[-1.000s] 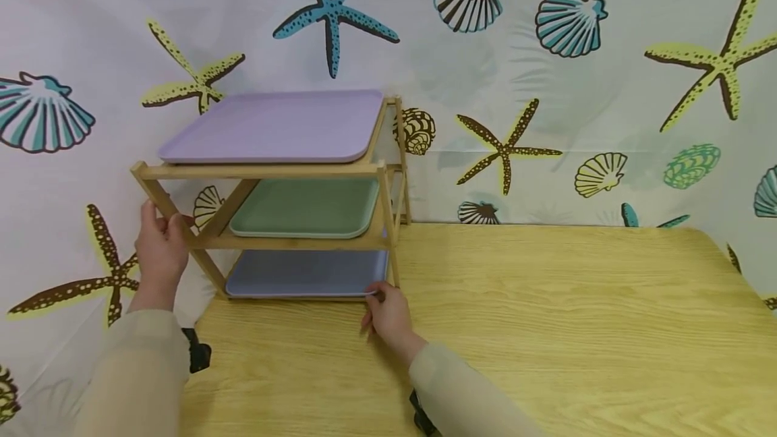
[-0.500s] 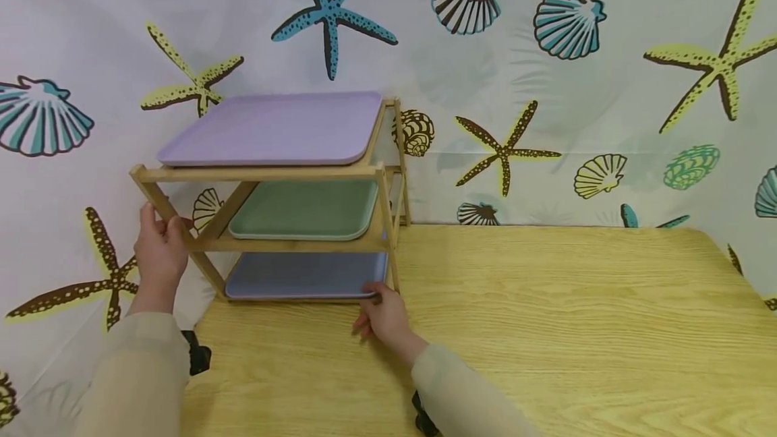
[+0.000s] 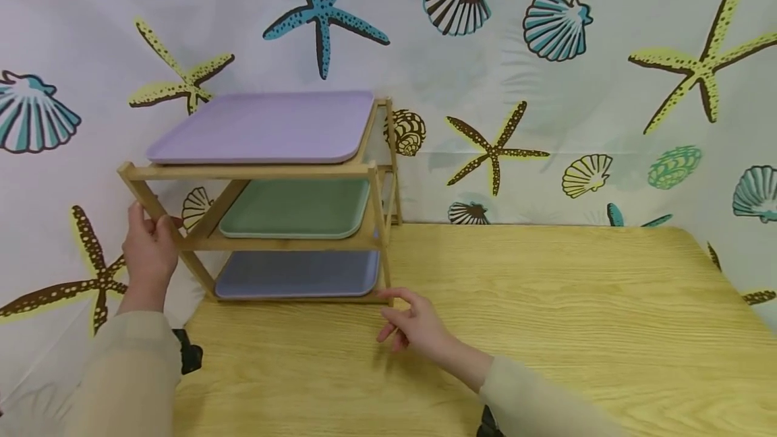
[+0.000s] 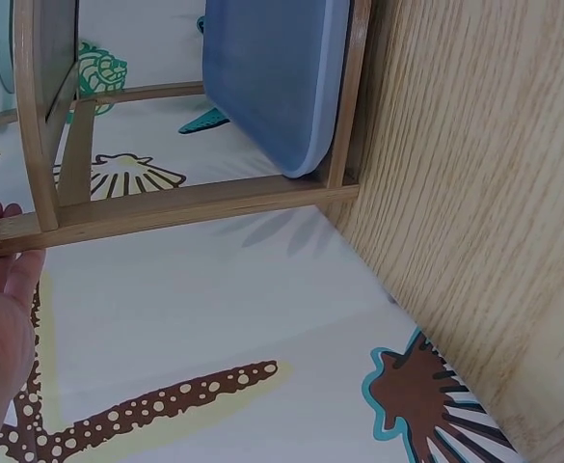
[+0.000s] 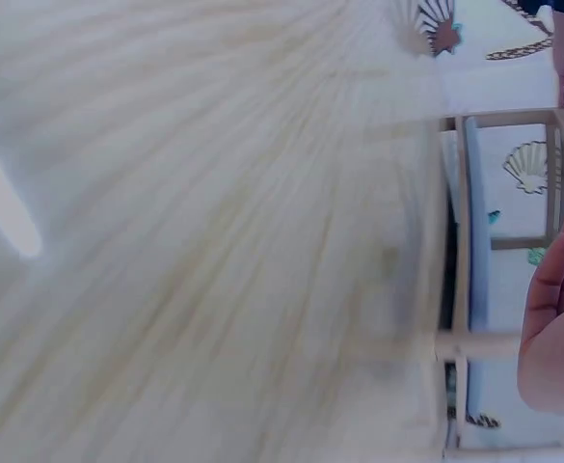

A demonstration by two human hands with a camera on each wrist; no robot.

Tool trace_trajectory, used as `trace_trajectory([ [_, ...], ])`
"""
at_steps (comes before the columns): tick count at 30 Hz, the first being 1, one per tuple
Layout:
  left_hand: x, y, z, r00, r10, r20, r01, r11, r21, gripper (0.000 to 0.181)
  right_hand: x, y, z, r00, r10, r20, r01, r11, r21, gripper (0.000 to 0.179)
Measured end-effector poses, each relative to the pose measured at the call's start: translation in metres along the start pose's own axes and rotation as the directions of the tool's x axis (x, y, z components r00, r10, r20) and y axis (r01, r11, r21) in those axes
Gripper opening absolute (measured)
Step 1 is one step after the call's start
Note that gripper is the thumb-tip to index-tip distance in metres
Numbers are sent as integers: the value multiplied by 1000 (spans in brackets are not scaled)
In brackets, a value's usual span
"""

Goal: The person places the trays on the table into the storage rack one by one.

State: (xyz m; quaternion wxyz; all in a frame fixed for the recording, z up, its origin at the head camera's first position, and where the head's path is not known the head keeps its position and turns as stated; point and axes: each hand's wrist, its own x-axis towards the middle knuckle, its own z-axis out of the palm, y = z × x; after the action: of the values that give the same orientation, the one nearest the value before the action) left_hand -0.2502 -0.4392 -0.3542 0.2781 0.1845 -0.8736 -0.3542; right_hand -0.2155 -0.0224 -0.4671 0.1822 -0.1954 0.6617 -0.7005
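Observation:
A three-tier wooden rack (image 3: 279,172) stands at the back left of the table. It bears a lavender tray (image 3: 267,127) on top, a green tray (image 3: 297,208) in the middle and a blue tray (image 3: 297,274) at the bottom. My left hand (image 3: 148,255) grips the rack's left front post, with fingers and thumb on either side of the wood in the left wrist view. Beside the rack's right front foot, my right hand (image 3: 419,322) holds nothing, its fingers loosely bent. Whether a fingertip still touches the foot I cannot tell.
The wood-grain table (image 3: 546,315) stretches right and forward of the rack. A white cloth (image 3: 413,73) printed with starfish and shells hangs behind it and along the left side.
My right hand has let go of the blue tray's front right corner and moved right. My left hand keeps its grip on the post. The head view has shifted slightly.

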Motion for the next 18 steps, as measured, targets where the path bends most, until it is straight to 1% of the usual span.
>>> trace_trajectory([
  [8, 10, -5, 3, 999, -12, -37, 12, 1000, -1, 39, -44, -16, -55, 999, 20, -28, -22, 998, -60, 41],
  [13, 13, -7, -2, 999, -37, -2, 37, 999, -22, 42, -70, -18, -91, 996, 43, -84, -51, 995, -90, 47],
  [15, 9, -7, -5, 997, -75, 14, 76, 996, -50, 46, -83, -18, -106, 993, 49, -111, -61, 992, -106, 49],
  [16, 5, -7, -6, 995, -95, 12, 96, 993, -75, 48, -90, -18, -113, 991, 50, -124, -65, 990, -123, 51],
  [17, 0, -8, -6, 993, -116, 9, 117, 987, -107, 49, -97, -18, -121, 989, 51, -139, -72, 987, -145, 52],
  [18, -8, -10, -6, 992, -127, -11, 124, 982, -141, 51, -104, -17, -128, 988, 51, -149, -76, 982, -171, 53],
])
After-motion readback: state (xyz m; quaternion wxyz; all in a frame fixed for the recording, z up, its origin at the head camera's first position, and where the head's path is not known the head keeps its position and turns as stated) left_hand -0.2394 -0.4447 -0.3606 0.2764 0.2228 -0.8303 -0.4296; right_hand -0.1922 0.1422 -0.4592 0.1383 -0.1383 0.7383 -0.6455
